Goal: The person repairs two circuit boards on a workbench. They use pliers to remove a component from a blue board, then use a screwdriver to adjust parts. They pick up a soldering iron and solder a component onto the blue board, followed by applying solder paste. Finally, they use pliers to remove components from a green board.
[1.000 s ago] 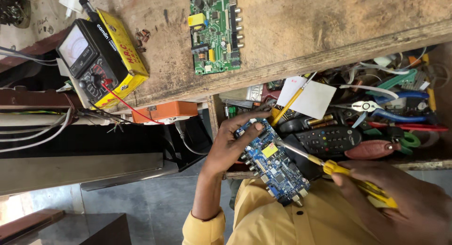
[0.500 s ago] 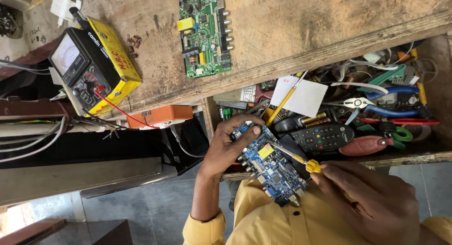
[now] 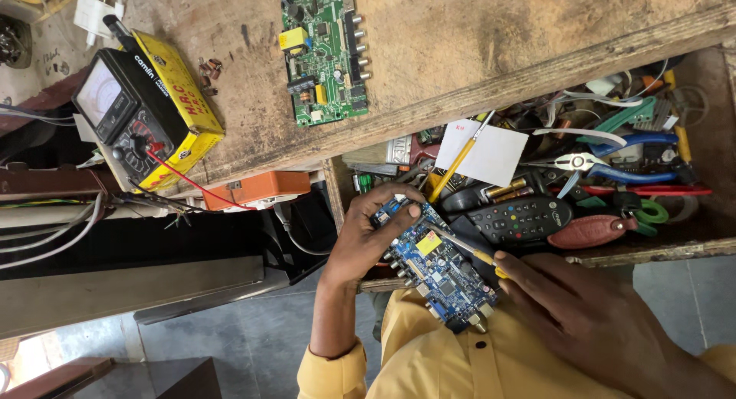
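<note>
My left hand [image 3: 366, 234] grips a blue circuit board [image 3: 437, 267] by its upper left end, holding it over my lap above my yellow shirt. My right hand [image 3: 583, 311] holds a yellow-handled screwdriver [image 3: 469, 249]; its metal tip rests on the board near the left thumb. The screwdriver handle is mostly hidden inside the right hand. A green circuit board [image 3: 323, 52] lies on the wooden bench [image 3: 475, 39] above, apart from both hands.
An open drawer [image 3: 659, 242] holds a black remote [image 3: 521, 219], pliers [image 3: 606, 165], a white paper [image 3: 483, 152], a yellow pencil and several tools. A black meter in a yellow case [image 3: 142, 108] with a red lead sits left on the bench. Cables hang at left.
My right hand has drawn in leftward, bringing the screwdriver tip onto the blue board. The view has shifted, so the bench items sit further left.
</note>
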